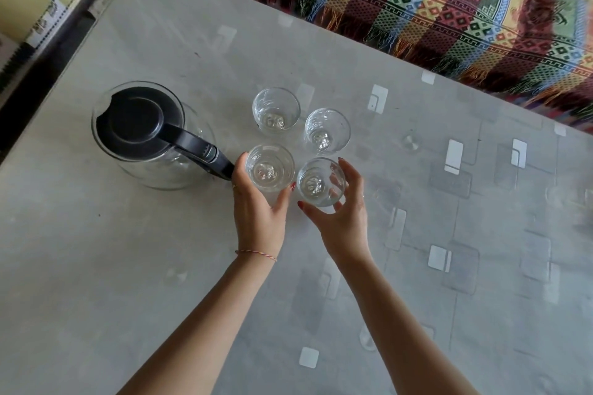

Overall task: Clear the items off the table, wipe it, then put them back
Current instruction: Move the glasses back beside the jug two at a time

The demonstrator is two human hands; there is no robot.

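Observation:
Several clear drinking glasses stand close together on the grey table. My left hand grips the near-left glass, fingers and thumb curled round its sides. My right hand grips the near-right glass the same way. Two more glasses stand just beyond: the far-left glass and the far-right glass. A glass jug with a black lid and black handle stands to the left, its handle pointing at my left hand.
The table has a shiny cover with pale square patterns on its right half. A sofa under a striped, fringed throw runs along the far edge. A patterned rug lies on the floor at the far left.

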